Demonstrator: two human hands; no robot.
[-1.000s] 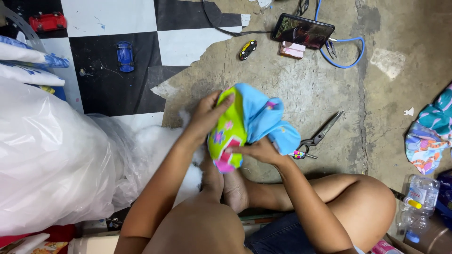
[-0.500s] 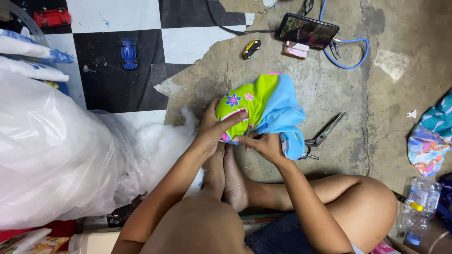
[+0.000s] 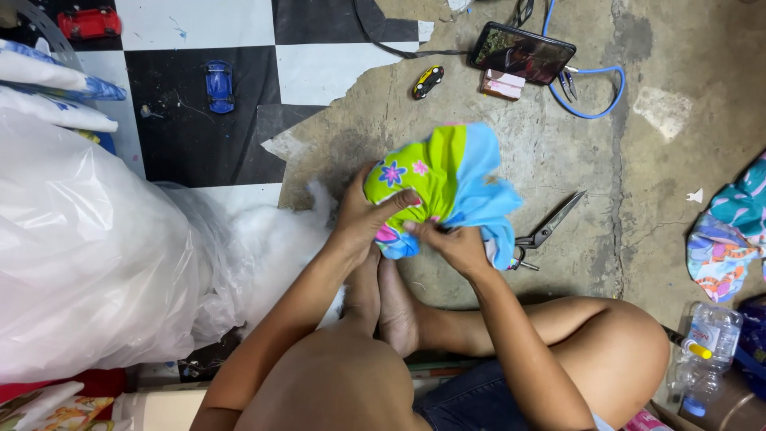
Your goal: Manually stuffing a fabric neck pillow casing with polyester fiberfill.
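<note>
I see both hands on a stuffed fabric cushion, lime green with flower prints on one side and light blue on the other, held just above the concrete floor in front of my feet. My left hand is wrapped around the green side, fingers curled and thumb laid across the fabric, clamped on it. My right hand pinches the lower edge of the cushion, fingers bunched tight on the cloth near the blue part; hands sit close together, nearly touching. Can't tell if anything small is held between the right fingers. Scissors lie on the floor just right of the cushion, not touched. White stuffing spills from a big clear plastic bag on the left, close to my left forearm. Further up: a phone with a blue cable, a small pink box, a yellow toy car, a blue toy car and a red toy car on the checkered sheet. Printed fabric and a plastic bottle at the right edge.
</note>
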